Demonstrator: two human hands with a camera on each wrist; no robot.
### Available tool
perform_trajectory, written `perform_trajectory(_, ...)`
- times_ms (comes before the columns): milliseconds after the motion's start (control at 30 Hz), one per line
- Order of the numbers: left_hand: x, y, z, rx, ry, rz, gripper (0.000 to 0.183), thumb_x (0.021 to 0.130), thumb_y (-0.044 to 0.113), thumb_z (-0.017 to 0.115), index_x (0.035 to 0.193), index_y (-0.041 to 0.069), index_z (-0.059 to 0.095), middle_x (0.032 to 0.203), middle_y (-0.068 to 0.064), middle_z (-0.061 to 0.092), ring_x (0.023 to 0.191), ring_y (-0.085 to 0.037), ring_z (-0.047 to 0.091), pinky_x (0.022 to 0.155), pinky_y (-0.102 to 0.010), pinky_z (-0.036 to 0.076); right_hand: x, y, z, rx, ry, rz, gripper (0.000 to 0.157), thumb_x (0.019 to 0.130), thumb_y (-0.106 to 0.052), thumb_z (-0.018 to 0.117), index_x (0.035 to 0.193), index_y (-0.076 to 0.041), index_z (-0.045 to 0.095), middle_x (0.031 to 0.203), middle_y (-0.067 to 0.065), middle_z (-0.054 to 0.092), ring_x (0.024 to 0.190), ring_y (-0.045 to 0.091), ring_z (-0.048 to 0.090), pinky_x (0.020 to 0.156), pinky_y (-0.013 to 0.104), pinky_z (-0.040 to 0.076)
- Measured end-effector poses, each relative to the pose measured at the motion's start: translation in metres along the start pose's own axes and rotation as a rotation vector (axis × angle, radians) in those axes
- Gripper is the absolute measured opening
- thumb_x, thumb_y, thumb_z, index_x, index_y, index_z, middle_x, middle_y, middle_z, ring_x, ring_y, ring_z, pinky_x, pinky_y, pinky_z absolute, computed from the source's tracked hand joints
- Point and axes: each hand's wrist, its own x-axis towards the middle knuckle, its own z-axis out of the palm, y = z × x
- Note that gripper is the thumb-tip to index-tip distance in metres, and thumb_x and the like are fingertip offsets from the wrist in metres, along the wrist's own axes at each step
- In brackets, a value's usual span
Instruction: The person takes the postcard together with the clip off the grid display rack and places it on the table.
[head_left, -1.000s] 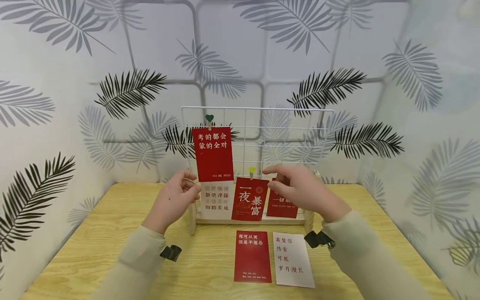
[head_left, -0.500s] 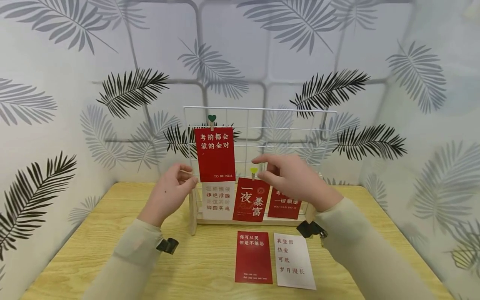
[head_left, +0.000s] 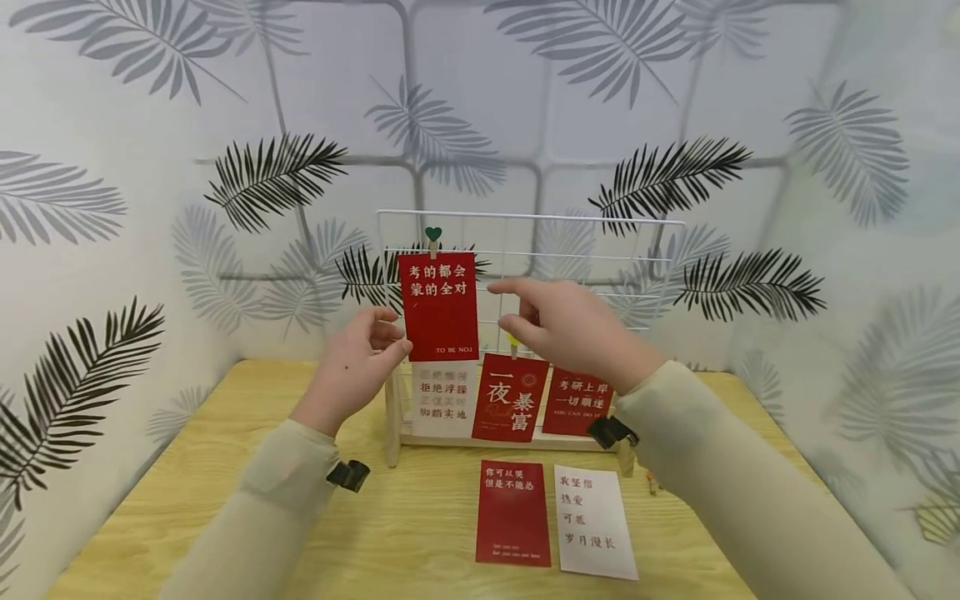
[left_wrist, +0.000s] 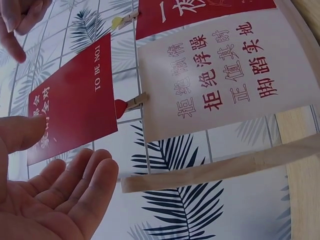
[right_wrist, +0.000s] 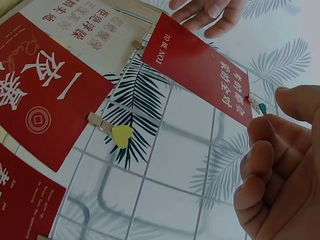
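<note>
A red card [head_left: 440, 308] hangs at the upper left of a white wire grid [head_left: 540, 217], under a clothespin with a green heart [head_left: 433, 236]. My left hand [head_left: 356, 360] is beside its left edge, fingers relaxed; in the left wrist view the thumb overlaps the card. My right hand [head_left: 566, 327] is in front of the grid to the card's right, index finger extended and nothing held. Below hang a white card [head_left: 438, 402], a red card [head_left: 510, 398] and another red card [head_left: 576, 407]. A yellow heart clothespin [right_wrist: 121, 136] pins the middle one.
A loose red card [head_left: 513, 512] and a white card [head_left: 596, 525] lie on the wooden table [head_left: 225, 467] before the rack. The grid stands in a wooden base [head_left: 465, 442]. A small object [head_left: 652, 482] lies near the right foot. Leaf-patterned walls [head_left: 480, 100] enclose the back and sides.
My right hand has moved up and left from beside the middle red card toward the upper one. My left hand has risen slightly along the upper card's left edge.
</note>
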Motion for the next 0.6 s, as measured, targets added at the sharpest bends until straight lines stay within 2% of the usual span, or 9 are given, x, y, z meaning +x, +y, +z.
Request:
perform_trajectory(400,0.01,0.004,0.009,0.01,-0.008,-0.043,0.051,0.098,0.024,0.066,0.142,0.008,0.047,0.123,-0.01,0.065,0.113,-0.028,0.063,0.096,-0.048,0.052,0.023,-0.013,-0.002,-0.021,0.003,0.014,0.053,0.103,-0.034,0.058,0.152,-0.022,0.044,0.073,-0.003,0.057,0.057,0.016,0.051,0.055,0.033,0.046)
perform_trajectory(600,0.014,0.007,0.009,0.028,-0.006,-0.066,0.05,0.099,0.022,0.064,0.144,0.01,0.046,0.121,-0.009,0.065,0.109,-0.027,0.064,0.092,-0.048,0.053,0.038,-0.018,-0.006,-0.079,-0.023,0.015,0.059,0.102,-0.037,0.059,0.155,-0.022,0.039,0.077,-0.004,0.059,0.058,0.016,0.054,0.056,0.032,0.048)
